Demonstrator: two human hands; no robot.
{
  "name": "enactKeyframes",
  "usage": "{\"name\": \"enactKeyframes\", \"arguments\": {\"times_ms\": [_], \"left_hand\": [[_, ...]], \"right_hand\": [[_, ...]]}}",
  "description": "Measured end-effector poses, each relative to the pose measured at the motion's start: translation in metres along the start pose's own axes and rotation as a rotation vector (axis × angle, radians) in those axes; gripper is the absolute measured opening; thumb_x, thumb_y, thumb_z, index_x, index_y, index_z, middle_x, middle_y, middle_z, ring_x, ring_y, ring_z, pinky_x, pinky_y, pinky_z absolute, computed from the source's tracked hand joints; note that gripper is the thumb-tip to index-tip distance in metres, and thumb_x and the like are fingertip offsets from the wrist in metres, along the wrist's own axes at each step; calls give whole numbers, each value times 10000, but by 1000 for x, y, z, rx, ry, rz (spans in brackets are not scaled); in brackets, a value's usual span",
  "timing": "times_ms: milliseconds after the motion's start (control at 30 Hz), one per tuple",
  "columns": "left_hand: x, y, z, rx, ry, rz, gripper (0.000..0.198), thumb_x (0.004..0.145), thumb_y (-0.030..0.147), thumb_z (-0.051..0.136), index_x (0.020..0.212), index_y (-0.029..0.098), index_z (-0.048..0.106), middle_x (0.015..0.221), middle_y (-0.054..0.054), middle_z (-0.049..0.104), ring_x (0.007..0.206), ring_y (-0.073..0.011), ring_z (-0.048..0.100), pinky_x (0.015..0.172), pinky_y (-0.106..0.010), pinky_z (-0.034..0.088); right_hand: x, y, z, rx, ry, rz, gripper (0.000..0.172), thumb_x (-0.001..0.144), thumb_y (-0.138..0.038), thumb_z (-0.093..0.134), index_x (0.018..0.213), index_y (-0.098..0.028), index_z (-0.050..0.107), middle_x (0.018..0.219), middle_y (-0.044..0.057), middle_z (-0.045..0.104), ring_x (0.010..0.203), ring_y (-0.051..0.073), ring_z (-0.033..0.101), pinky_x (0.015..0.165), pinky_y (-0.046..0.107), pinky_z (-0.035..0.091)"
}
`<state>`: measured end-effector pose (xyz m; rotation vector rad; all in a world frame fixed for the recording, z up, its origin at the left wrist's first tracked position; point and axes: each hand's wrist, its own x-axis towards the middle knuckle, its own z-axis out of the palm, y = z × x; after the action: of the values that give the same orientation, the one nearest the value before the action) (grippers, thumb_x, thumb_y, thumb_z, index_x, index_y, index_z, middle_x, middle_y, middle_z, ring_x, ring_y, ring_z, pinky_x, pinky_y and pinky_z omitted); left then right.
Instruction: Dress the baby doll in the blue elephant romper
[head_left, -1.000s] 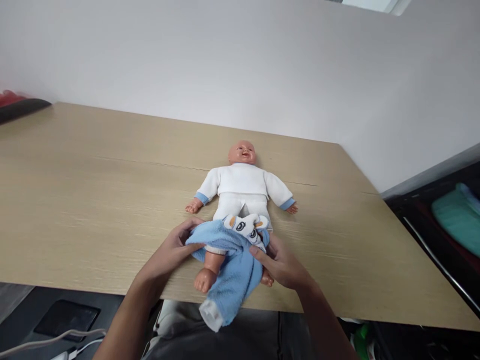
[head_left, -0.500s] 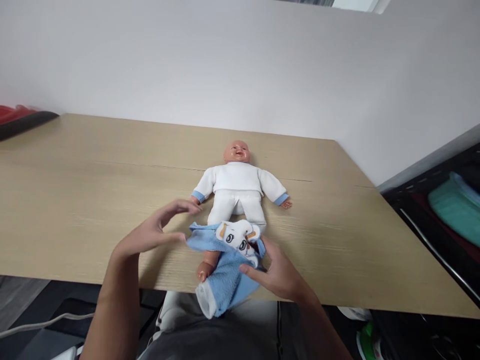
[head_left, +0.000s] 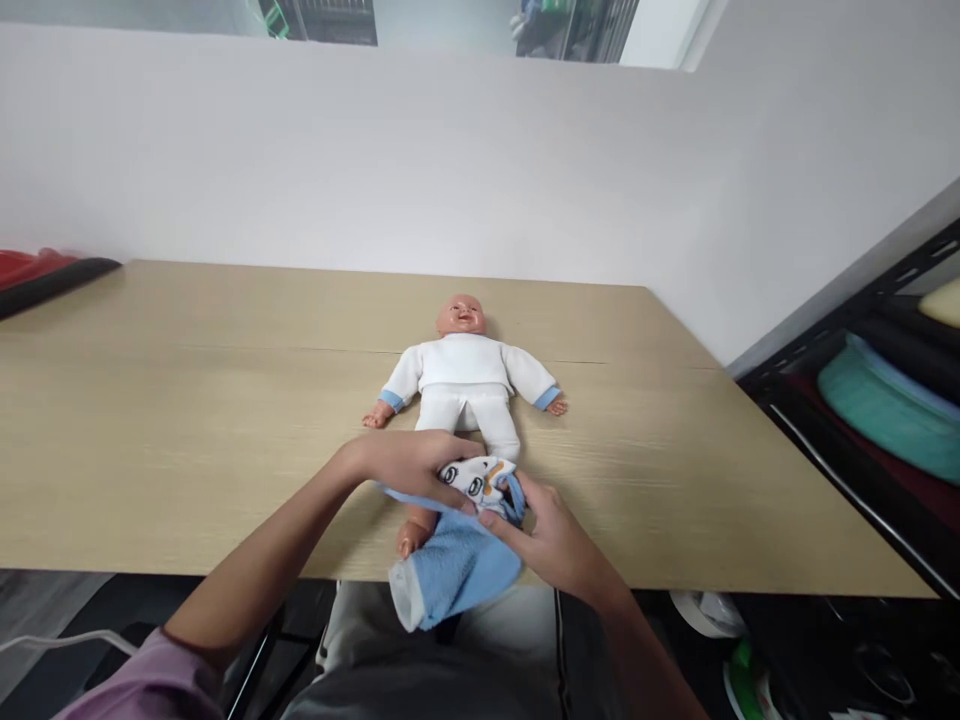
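Note:
A baby doll [head_left: 466, 362] lies face up on the wooden table, its feet toward me, in a white top with blue cuffs and white trousers. Light-blue doll pants [head_left: 469, 570] with a white animal-face patch are bunched over its lower legs. One bare foot shows at the left; the other foot is hidden in the cloth. My left hand [head_left: 416, 465] is closed on the patch end of the pants, thumb on top. At their right edge my right hand [head_left: 559, 535] grips the fabric between thumb and fingers. One leg opening hangs past the table's front edge.
The wooden table [head_left: 225, 420] meets a white wall behind. On the right stands a black rack [head_left: 847, 490] holding a teal item [head_left: 889, 410]. A red item [head_left: 34, 268] lies at the far left. My lap is below the table edge.
My left hand has moved right, from open beside the doll onto the patch, and closed on the cloth. My right hand stays at the pants' right edge. The view has tilted up slightly.

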<state>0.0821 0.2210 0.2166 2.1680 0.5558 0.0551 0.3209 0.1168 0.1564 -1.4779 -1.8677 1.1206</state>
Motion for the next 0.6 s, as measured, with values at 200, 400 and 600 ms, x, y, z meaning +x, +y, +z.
{"name": "enactKeyframes", "arguments": {"times_ms": [200,400,600], "left_hand": [[-6,-13,14,-123,87,71,220,1071,389,552,1188,210,602,1053,-41,684,967,-203,658,834,-270,506],[-3,-24,19,-256,206,-43,430,1008,524,644,1314,223,617,1286,-73,687,1173,-257,649,989,-323,520],[3,-28,15,-352,-100,-25,366,828,516,853,950,190,738,879,-2,735,844,-217,683,754,-290,538]], "right_hand": [[-9,-10,-6,-17,-149,-97,298,933,-531,737,985,-238,758,1009,38,790,966,276,702,872,360,538],[4,14,0,416,-82,-33,436,1014,-604,602,1169,-221,738,1029,38,744,932,238,665,829,339,545],[7,21,1,384,-76,55,479,1015,-634,581,1172,-209,737,906,22,713,780,195,614,679,288,508]]}}
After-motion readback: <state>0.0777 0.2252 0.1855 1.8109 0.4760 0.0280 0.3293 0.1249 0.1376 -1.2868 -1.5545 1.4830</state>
